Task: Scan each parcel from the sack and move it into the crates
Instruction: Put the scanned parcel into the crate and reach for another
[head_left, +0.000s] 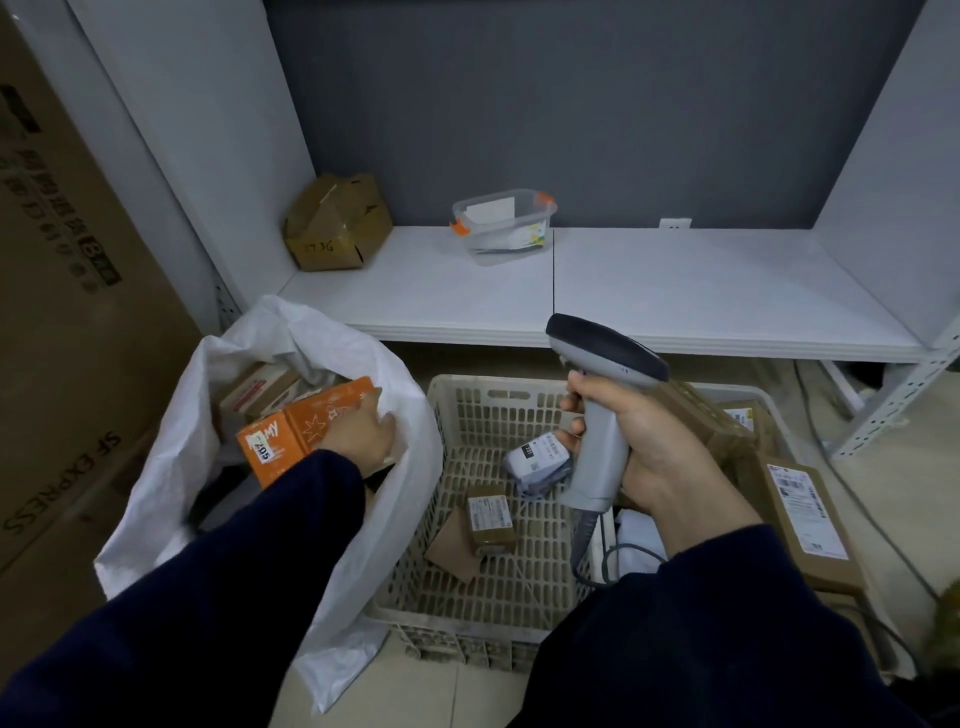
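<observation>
Orange parcel (304, 427), one, gripped by left fingers (378, 418) inside one sack (150, 499); right fingers (575, 429) clamp one scanner (608, 349).

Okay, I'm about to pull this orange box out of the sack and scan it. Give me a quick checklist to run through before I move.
1. Contact of left hand with orange box inside sack: ok. Whether the hold is firm: cannot tell, thumb hidden.
2. Hold on scanner by right hand: ok.
3. Aim at the box: not ok, the scanner's head points towards the shelf.
4. Barcode facing up: cannot tell, only a white sticker shows.
5. Room in crate: ok, bare floor shows around the grey bag.
</observation>
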